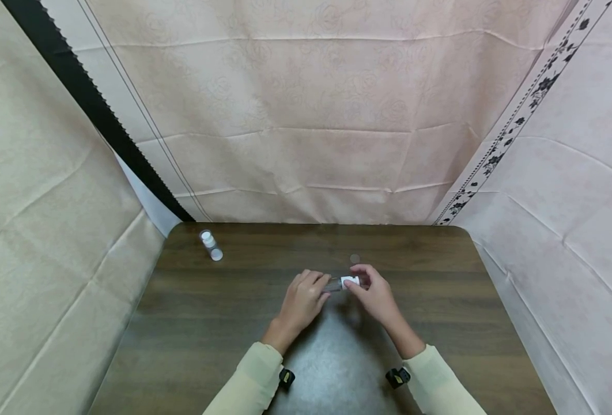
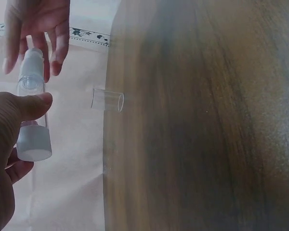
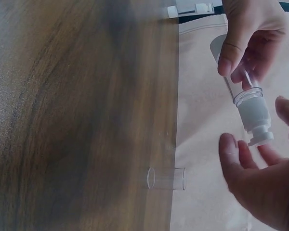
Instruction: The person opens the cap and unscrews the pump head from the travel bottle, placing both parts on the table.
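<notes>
My left hand (image 1: 301,297) grips a clear pump bottle (image 1: 334,285) by its transparent body, thumb on one side and fingers on the other. The bottle lies tilted above the table, its white base (image 2: 34,144) at one end and its white pump head (image 3: 255,115) at the other. Around the pump end is my right hand (image 1: 380,297); in the right wrist view its fingers are spread and loosely bent, apart from the nozzle. A clear cylindrical cap (image 3: 166,178) rests on the table beyond the hands, also seen in the left wrist view (image 2: 107,100).
Another small bottle with white ends (image 1: 211,245) lies near the back left corner of the brown wooden table (image 1: 207,323). Pale cloth (image 1: 306,132) hangs behind the table's far edge and along both sides.
</notes>
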A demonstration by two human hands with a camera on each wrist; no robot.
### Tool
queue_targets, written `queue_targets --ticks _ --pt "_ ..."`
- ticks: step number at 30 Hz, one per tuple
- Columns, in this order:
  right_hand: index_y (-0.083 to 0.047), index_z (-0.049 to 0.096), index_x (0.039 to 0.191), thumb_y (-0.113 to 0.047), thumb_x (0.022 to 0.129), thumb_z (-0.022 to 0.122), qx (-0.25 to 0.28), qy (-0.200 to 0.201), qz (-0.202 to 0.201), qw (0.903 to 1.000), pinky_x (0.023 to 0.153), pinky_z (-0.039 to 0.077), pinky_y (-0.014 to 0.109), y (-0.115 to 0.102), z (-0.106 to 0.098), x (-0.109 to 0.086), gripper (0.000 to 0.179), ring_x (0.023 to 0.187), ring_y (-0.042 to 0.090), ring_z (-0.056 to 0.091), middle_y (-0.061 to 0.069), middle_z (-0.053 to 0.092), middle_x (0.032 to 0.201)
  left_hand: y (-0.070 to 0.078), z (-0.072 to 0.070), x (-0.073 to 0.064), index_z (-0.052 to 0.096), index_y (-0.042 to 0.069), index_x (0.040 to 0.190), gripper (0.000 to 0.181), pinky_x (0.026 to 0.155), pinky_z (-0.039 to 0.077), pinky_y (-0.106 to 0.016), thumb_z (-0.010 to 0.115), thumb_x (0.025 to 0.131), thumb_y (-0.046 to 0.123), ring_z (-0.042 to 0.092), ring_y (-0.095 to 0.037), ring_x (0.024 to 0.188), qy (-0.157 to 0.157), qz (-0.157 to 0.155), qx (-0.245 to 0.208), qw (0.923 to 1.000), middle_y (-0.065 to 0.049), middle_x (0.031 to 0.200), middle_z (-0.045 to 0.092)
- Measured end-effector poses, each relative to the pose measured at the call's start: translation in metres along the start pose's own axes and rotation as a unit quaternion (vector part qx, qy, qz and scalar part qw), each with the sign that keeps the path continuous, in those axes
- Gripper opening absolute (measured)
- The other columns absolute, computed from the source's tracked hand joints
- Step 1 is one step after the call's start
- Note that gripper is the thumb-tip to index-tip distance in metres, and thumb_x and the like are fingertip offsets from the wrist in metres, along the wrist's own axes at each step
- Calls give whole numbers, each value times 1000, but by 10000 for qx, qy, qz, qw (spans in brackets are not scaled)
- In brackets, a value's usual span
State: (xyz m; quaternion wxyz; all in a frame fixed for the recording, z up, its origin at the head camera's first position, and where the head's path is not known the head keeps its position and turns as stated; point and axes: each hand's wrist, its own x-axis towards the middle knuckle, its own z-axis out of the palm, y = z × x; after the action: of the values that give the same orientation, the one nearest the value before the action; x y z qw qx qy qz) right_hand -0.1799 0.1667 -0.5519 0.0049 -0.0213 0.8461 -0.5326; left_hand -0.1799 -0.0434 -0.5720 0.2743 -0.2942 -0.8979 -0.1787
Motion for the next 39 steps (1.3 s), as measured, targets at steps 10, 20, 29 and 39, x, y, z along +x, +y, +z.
queue_targets --ticks 10,20,29,39 --pt "-8 70 109 -17 93 78 -390 -16 -1 9992 71 51 23 3 0 0 20 89 17 64 11 71 100 2 4 -1 77 10 112 34 74 55 -31 89 83 23 66 -18 93 -1 149 191 9997 -4 105 74" --pt "-8 66 108 -8 84 86 -100 82 -361 9993 79 55 22 0 3 -3 31 103 25 65 11 62 111 6 4 -3 76 10 114 37 80 57 -32 89 82 23 66 -18 94 -137 -301 -125 9994 -4 106 74" --pt "-4 63 113 -1 81 87 -162 592 -903 9940 86 61 32 7 9 -4 40 104 27 69 13 63 114 8 4 -2 76 11 116 37 83 58 -33 88 84 24 66 -17 93 -251 -486 -292 9981 -3 105 73" --pt "2 61 124 7 79 85 -152 988 -1748 9795 89 60 33 10 10 -4 52 107 29 70 18 65 120 10 3 1 75 10 115 37 79 60 -32 87 85 27 67 -17 91 -373 -757 -629 9944 -4 103 73"
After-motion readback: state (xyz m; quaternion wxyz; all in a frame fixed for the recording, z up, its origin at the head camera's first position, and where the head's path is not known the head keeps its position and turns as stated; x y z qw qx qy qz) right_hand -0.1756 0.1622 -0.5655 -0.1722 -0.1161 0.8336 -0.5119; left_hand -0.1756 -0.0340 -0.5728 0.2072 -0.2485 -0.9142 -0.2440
